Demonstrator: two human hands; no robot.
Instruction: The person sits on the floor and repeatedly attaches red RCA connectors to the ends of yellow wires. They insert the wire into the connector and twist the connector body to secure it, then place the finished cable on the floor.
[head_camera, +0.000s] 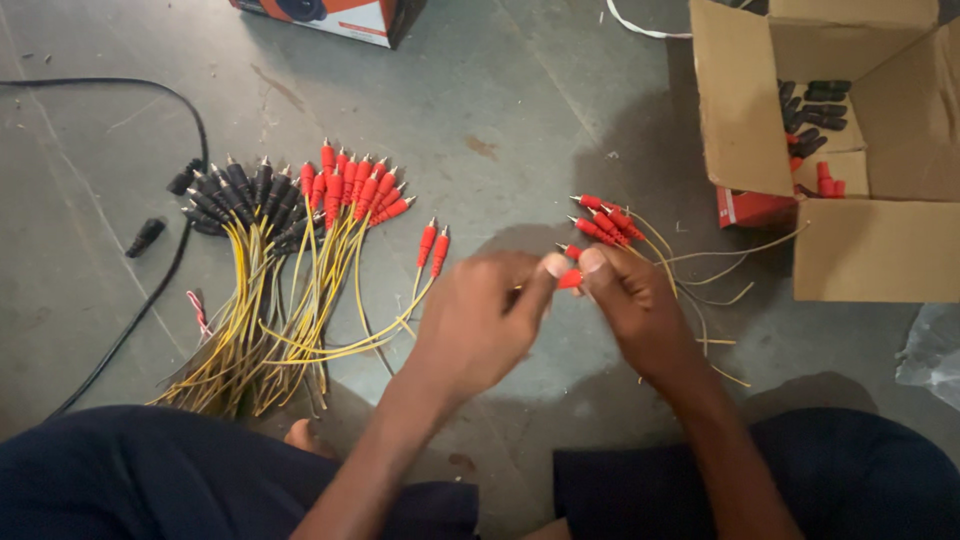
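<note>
Both hands, left hand (478, 318) and right hand (628, 300), pinch one red plastic plug (570, 279) between them. About four red-tipped yellow wires (605, 222) lie just beyond the right hand. Two more red-tipped wires (433, 246) lie beside the left.

The scene is dim and evenly lit, with a cool grey cast over the concrete floor (500, 90). Light seems to come from the near side, since a soft, broad shadow spreads from the cardboard box (850, 150) toward the left and far side, and another lies under the left hand (480, 320) and right hand (635, 305). Shadow edges are diffuse, nowhere hard. No glare shows. The hands are slightly smeared by motion blur, while the red plugs (355, 185) on the left stay fairly sharp. The whole picture is soft and somewhat grainy, and the box interior sinks into darkness.
</note>
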